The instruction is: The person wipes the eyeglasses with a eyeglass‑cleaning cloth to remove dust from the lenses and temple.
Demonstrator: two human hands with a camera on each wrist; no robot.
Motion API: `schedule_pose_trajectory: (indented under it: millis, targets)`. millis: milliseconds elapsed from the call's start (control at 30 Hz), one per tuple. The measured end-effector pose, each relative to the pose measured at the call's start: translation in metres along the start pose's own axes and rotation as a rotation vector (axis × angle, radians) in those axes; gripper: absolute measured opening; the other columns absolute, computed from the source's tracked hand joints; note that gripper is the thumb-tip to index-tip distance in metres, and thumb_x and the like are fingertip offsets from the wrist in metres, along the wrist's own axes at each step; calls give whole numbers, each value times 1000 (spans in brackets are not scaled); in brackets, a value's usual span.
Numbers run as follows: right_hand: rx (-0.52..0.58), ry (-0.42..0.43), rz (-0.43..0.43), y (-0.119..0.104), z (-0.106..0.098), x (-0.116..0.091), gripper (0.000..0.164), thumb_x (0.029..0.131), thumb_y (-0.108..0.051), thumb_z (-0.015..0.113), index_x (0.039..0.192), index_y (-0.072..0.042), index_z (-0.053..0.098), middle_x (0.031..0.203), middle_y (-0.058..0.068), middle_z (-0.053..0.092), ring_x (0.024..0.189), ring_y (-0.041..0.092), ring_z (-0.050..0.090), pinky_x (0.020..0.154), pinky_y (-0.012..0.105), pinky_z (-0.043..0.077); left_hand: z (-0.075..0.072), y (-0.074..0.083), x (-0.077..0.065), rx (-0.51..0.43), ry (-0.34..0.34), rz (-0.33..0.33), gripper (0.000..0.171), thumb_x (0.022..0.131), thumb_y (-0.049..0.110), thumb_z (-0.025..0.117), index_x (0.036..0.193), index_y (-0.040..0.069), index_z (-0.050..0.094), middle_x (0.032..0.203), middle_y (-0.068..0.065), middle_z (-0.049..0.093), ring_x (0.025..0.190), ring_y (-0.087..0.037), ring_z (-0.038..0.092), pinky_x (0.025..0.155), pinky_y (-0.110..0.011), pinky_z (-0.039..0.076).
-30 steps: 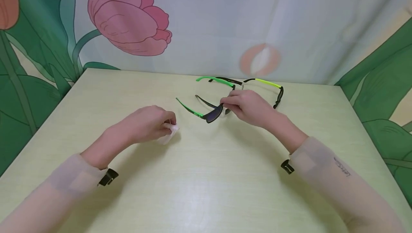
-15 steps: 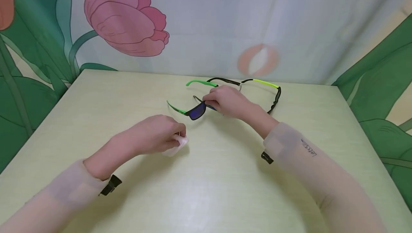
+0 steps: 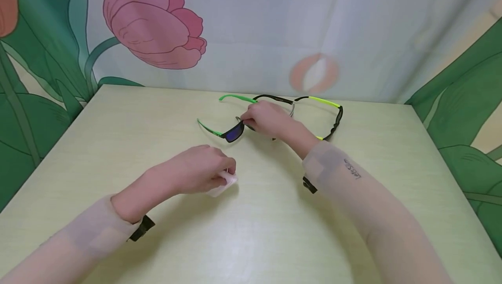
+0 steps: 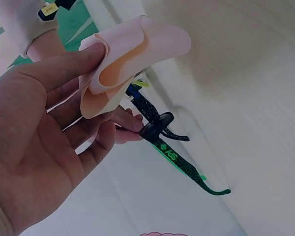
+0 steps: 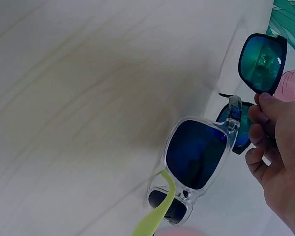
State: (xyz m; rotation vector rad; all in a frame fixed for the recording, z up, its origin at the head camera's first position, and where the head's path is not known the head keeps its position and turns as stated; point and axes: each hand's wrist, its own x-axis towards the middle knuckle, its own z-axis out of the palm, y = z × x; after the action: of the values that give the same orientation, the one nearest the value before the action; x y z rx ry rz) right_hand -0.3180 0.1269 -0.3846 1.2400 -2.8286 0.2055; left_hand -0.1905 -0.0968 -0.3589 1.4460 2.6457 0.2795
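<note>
Between thumb and fingers, my left hand (image 3: 201, 170) pinches a folded pale pink cloth (image 4: 132, 51); in the head view this cloth (image 3: 226, 183) hangs just above the table. My right hand (image 3: 268, 118) grips black-framed sunglasses (image 3: 234, 133) with green temples by the bridge. In the right wrist view, one mirrored blue-green lens (image 5: 262, 64) shows beside the thumb of the right hand (image 5: 280, 142), with the other partly behind clear-framed sunglasses (image 5: 196, 152). The cloth and the held sunglasses are apart in the head view, the sunglasses farther back.
Behind the right hand, the clear-framed pair's dark temple (image 3: 274, 98) shows at the table's back. Black and yellow sunglasses (image 3: 337, 118) stand to its right, their temple (image 5: 157, 211) crossing the clear pair in the right wrist view. A flower-printed curtain (image 3: 251, 35) borders the table (image 3: 251, 231).
My right hand has carried the black-framed sunglasses leftward, uncovering more of the glasses behind. The left hand with the cloth has shifted right and slightly nearer the front.
</note>
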Motion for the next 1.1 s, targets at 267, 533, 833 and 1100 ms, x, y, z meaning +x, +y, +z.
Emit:
schedule_pose_trajectory:
  millis: [267,533,833,1100]
  targets:
    - [-21,-63,82,-3,3,17,18,103,-14,65,110,-16,82,104,3,75,99,20,69,86,36,54,1,3,4,11,-29,-12,14,87,11,82,97,14,72,89,6,70,78,-13,64,78,-35,54]
    - [-51,-62,134,-8,9,26,23,99,-5,60,83,-13,75,80,-2,62,74,15,48,65,31,44,3,5,7,16,-40,10,14,87,10,82,94,14,71,87,9,68,78,-12,64,77,-34,53]
    - [-62,-61,145,-18,8,18,14,102,-16,64,106,-15,77,96,5,68,87,20,63,72,36,52,5,-1,9,-20,-76,-31,12,89,11,81,94,15,71,87,8,68,79,-10,64,75,-31,53]
    - [13,4,112,-17,-5,-12,22,103,-23,64,119,-14,76,105,5,69,93,20,63,75,36,52,4,-26,-3,-144,-48,-146,11,90,11,80,96,14,72,93,5,63,82,-11,60,77,-31,53]
